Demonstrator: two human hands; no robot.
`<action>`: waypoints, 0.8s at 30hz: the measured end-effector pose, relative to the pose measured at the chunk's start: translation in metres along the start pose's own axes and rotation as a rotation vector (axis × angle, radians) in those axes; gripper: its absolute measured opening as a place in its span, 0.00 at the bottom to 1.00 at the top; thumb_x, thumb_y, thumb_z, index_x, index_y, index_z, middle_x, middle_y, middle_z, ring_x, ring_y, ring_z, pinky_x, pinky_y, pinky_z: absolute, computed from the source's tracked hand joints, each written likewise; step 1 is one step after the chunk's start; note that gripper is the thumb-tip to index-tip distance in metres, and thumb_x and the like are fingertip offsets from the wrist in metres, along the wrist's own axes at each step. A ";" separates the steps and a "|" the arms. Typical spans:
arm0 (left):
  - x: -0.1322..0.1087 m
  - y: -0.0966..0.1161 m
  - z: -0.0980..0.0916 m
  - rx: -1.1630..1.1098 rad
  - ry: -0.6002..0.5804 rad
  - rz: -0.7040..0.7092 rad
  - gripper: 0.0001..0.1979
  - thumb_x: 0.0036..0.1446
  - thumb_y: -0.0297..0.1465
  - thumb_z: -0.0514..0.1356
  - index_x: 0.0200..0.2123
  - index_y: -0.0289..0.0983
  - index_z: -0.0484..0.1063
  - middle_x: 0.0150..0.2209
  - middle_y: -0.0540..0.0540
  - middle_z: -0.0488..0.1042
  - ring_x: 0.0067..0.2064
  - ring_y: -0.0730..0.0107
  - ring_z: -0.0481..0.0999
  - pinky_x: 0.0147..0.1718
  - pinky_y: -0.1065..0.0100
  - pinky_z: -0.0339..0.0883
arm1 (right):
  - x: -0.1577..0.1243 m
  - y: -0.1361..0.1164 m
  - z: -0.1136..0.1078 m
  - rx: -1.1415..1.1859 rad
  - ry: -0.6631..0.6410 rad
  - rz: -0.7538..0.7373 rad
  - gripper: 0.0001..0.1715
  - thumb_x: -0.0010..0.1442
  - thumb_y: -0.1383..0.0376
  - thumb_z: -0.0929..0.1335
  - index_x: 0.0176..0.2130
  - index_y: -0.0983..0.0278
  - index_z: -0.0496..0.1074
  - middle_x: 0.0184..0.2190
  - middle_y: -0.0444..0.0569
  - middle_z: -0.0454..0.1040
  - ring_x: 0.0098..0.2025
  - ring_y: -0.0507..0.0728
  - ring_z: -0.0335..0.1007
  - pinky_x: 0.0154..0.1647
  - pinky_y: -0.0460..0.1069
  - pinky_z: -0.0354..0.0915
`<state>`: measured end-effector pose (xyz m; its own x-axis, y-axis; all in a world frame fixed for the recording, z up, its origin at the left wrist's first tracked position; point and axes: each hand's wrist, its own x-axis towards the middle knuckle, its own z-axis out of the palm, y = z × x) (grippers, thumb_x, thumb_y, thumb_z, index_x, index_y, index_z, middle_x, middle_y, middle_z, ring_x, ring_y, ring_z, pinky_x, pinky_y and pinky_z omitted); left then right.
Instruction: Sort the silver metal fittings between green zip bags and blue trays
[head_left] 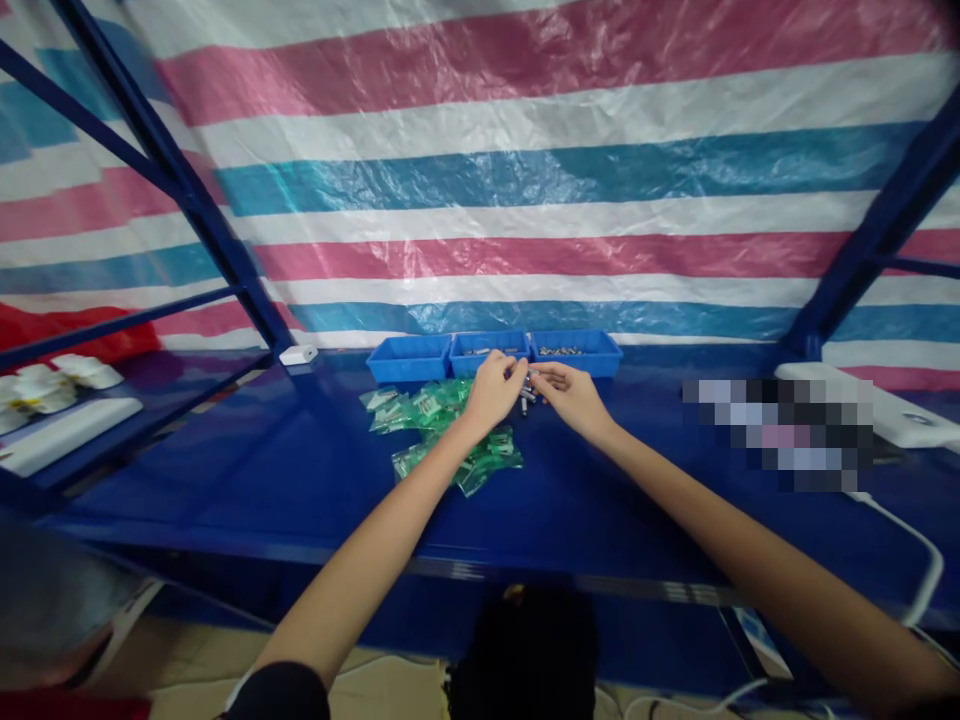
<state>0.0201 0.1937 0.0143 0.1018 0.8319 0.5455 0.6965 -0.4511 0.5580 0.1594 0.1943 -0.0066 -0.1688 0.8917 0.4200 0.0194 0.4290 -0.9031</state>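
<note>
Hand (L) point(495, 388), R hand point(574, 396), metal pcs point(524, 408) btwn

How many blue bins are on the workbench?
3, in a row along the workbench's back: left bin, middle bin partly behind the left hand, right bin.

The blue bench point(585, 500) carries green packets point(429, 405), small metal parts point(524, 406) and bins point(463, 366) (three, in a row).

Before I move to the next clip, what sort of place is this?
Probably a makeshift small-parts workstation: blue bins, one holding metallic pieces, stand on a blue bench behind green plastic packets, with striped sheeting hung beyond.
</note>
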 end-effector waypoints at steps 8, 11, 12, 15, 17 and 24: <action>0.001 0.006 -0.013 0.266 -0.248 -0.050 0.19 0.61 0.36 0.45 0.25 0.35 0.69 0.32 0.46 0.69 0.35 0.69 0.69 0.34 0.70 0.61 | 0.005 0.001 -0.007 -0.067 0.036 -0.033 0.19 0.50 0.54 0.69 0.35 0.67 0.75 0.28 0.50 0.76 0.30 0.54 0.71 0.30 0.48 0.67; 0.003 0.005 -0.023 0.432 -0.226 -0.071 0.18 0.60 0.37 0.46 0.29 0.36 0.71 0.33 0.45 0.72 0.37 0.66 0.71 0.36 0.69 0.62 | 0.010 0.003 -0.012 -0.067 0.094 0.021 0.20 0.48 0.54 0.69 0.34 0.68 0.75 0.26 0.50 0.75 0.27 0.53 0.70 0.28 0.47 0.66; 0.004 0.004 -0.026 0.476 -0.193 -0.091 0.17 0.60 0.36 0.46 0.29 0.36 0.72 0.33 0.45 0.73 0.38 0.65 0.71 0.37 0.68 0.62 | 0.011 0.004 -0.014 -0.070 0.107 0.042 0.21 0.48 0.53 0.69 0.34 0.68 0.75 0.25 0.49 0.75 0.26 0.52 0.69 0.27 0.47 0.66; 0.007 -0.003 -0.032 0.554 -0.088 -0.192 0.16 0.59 0.35 0.47 0.31 0.36 0.73 0.34 0.44 0.75 0.38 0.63 0.72 0.40 0.66 0.63 | 0.012 0.007 -0.019 -0.089 0.112 0.103 0.20 0.47 0.54 0.70 0.32 0.68 0.75 0.23 0.48 0.74 0.24 0.51 0.68 0.26 0.46 0.66; 0.007 -0.008 -0.036 0.567 -0.034 -0.273 0.15 0.58 0.35 0.48 0.32 0.36 0.73 0.34 0.43 0.75 0.39 0.62 0.73 0.40 0.66 0.63 | 0.011 0.008 -0.019 -0.100 0.095 0.136 0.18 0.46 0.55 0.70 0.31 0.68 0.75 0.22 0.47 0.74 0.23 0.51 0.68 0.25 0.46 0.65; 0.008 -0.027 -0.050 0.465 0.129 -0.452 0.14 0.55 0.34 0.50 0.31 0.38 0.74 0.34 0.44 0.76 0.40 0.61 0.73 0.40 0.65 0.64 | 0.024 0.002 -0.003 -0.146 0.002 0.251 0.09 0.44 0.62 0.70 0.25 0.66 0.75 0.15 0.42 0.70 0.17 0.48 0.63 0.20 0.43 0.62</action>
<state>-0.0334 0.1969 0.0346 -0.3381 0.8484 0.4072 0.8879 0.1441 0.4370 0.1582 0.2166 0.0021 -0.1384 0.9729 0.1852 0.2016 0.2107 -0.9565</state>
